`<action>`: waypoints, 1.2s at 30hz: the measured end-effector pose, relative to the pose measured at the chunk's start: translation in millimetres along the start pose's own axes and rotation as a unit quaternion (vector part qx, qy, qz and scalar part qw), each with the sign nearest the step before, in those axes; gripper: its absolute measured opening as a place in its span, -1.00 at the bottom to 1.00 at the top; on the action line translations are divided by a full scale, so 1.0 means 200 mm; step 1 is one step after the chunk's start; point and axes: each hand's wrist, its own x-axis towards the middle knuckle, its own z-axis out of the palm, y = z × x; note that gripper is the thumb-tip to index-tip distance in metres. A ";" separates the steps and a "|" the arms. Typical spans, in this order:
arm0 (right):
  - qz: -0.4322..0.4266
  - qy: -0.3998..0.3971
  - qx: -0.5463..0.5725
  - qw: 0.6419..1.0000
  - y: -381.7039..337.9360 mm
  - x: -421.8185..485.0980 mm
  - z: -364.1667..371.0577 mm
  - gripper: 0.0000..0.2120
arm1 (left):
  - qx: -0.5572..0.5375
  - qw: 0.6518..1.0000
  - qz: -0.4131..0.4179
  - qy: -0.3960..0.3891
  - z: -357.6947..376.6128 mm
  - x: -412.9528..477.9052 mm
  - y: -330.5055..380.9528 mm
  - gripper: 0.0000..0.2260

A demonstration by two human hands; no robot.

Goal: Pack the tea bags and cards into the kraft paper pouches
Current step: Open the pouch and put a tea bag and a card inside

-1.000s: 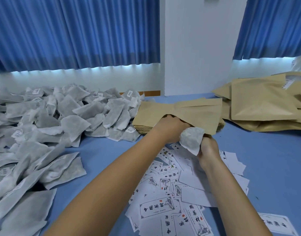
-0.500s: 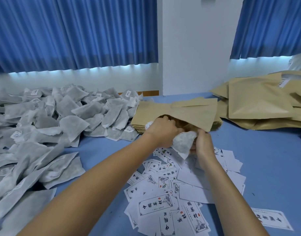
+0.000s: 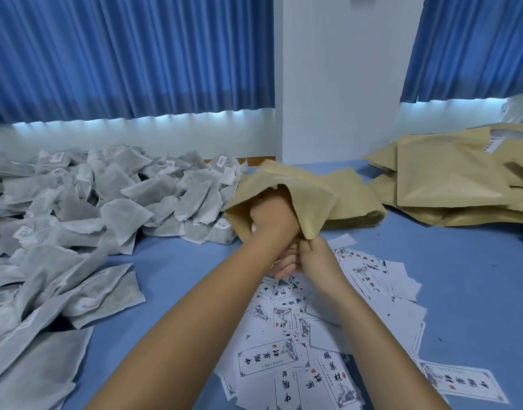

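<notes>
A kraft paper pouch (image 3: 309,193) is lifted off the stack of flat pouches (image 3: 359,207), with its mouth open toward me. My left hand (image 3: 270,221) is pushed into that mouth with its fingers hidden inside, so I cannot see what it holds. My right hand (image 3: 316,258) pinches the lower lip of the pouch's mouth between thumb and forefinger. No tea bag shows between my hands. Loose grey tea bags (image 3: 112,202) lie heaped on the left. Printed cards (image 3: 283,353) are scattered under my forearms.
A pile of puffed kraft pouches (image 3: 449,179) lies at the back right. The blue table (image 3: 467,279) ends at a white wall and pillar with blue curtains. One card (image 3: 461,384) lies apart at the lower right.
The tea bag held between my hands is gone from sight. A pouch has come up off the stack, and my left hand has gone into its mouth. My right hand now grips the lip.
</notes>
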 end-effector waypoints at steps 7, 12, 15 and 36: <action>-0.011 -0.096 0.070 0.993 0.02 -0.03 0.02 -0.72 | 0.125 0.970 -0.061 -0.201 -0.06 0.14 -0.15 -0.54; -0.009 0.045 0.131 0.990 0.02 0.05 -0.06 -0.56 | 0.129 0.956 0.107 -0.240 -0.12 0.03 -0.02 -0.66; 0.002 0.102 0.156 0.983 0.00 0.09 -0.13 -0.62 | 0.125 0.952 0.278 -0.028 -0.12 -0.11 -0.01 -0.83; 0.034 0.121 0.111 0.986 0.03 0.15 -0.20 -0.52 | 0.021 0.984 -0.041 0.171 0.18 0.17 -0.83 -0.71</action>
